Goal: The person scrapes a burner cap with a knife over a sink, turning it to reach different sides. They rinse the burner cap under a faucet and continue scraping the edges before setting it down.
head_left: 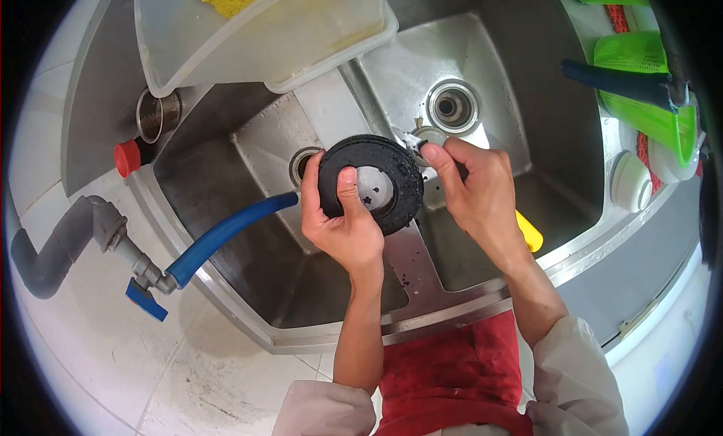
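A round black ring with a pale centre (pixel 331 181) is held over the divider between two steel basins. My left hand (pixel 350 221) grips its left and lower side, the thumb lying across its face. Black crumbs stick to the ring and dot the steel divider (pixel 410 266) below it. To the right of the ring, my right hand (pixel 482 195) pinches a small metal tool (pixel 410 140), whose tip is close to the ring's upper right edge. Most of the tool's handle is hidden by the fingers.
A translucent tub (pixel 263 44) with yellow material sits across the sink's back. A blue hose (pixel 233 229) reaches into the left basin from a tap. Green baskets (pixel 640 112) and a white bowl (pixel 631 181) stand at right. Something yellow (pixel 529 231) shows behind my right wrist.
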`<state>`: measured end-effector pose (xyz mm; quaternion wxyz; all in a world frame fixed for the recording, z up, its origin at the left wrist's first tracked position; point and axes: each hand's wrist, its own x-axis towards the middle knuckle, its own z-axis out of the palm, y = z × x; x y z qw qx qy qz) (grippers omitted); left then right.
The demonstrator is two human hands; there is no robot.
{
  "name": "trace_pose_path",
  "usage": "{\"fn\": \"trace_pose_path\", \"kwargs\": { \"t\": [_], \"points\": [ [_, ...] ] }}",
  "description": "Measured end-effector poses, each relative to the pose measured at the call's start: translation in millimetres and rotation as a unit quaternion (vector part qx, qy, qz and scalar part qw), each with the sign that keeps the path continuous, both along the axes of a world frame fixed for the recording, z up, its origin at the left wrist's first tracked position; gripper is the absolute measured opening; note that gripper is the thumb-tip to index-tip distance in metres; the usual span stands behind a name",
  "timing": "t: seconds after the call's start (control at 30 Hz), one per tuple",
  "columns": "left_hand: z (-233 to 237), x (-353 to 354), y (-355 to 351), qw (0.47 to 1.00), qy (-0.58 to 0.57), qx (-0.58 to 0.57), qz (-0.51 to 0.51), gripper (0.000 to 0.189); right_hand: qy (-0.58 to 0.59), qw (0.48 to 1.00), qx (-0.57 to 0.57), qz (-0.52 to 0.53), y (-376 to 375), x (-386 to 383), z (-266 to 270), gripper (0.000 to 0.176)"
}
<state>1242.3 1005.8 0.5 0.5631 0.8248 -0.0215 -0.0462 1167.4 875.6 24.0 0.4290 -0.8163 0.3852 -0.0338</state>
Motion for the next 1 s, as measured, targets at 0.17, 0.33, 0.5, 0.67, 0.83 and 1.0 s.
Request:
{"fn": "trace_pose_path", "kwargs": {
  "t": [0.17,0.33,0.5,0.67,0.83,1.0],
  "points": [
    [0.3,0.1,-0.7,1.0,-0.007,-0.001,-0.005,0.031,0.014,0.997,-0.051,0.051,1.0,0.8,6.9,0.038],
    [3.1,0.9,-1.4,1.0,-0.013,0.001,-0.012,0.031,0.04,0.981,-0.174,0.072,13.5,9.7,15.0,0.034],
    [4.1,0.5,-2.1,1.0,-0.001,-0.009,-0.007,0.031,0.0,0.976,-0.186,0.109,7.1,18.3,6.3,0.033],
    [3.4,0.1,-3.0,1.0,-0.004,0.008,0.003,0.031,0.01,0.997,0.039,0.073,-4.8,19.1,0.2,0.036],
    [3.0,0.6,-2.0,1.0,0.01,0.002,0.008,0.032,0.023,0.989,0.117,0.082,-17.9,24.9,0.0,0.037],
    [5.0,1.8,-2.0,1.0,-0.002,0.015,0.0,0.031,-0.004,0.983,-0.1,0.154,-13.1,30.8,6.7,0.039]
  ]
}}
